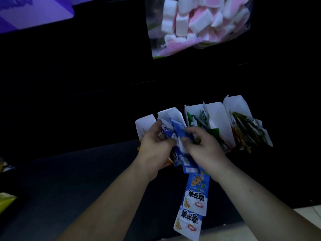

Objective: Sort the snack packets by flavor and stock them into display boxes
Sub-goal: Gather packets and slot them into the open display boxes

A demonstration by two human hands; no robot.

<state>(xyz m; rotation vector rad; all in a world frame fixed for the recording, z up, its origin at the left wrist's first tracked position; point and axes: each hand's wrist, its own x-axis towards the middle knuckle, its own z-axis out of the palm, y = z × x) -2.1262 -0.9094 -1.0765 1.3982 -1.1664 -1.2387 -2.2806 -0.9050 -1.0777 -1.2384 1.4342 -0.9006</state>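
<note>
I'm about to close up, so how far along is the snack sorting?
Done: green packets sit in a middle box, darker ones the right box. In hand: left hand and right hand grip blue packets over the second box. Remaining: one box looks unfilled; a yellow packet lies apart.

A dim room, most of it lost in blackness beyond a dark desk (pixel 78 180). Pale tiled floor (pixel 309 216) catches light at lower right. A purple panel (pixel 34 13) shows at upper left, and a clear bag of pink-and-white marshmallows (pixel 196 23) at top.
</note>
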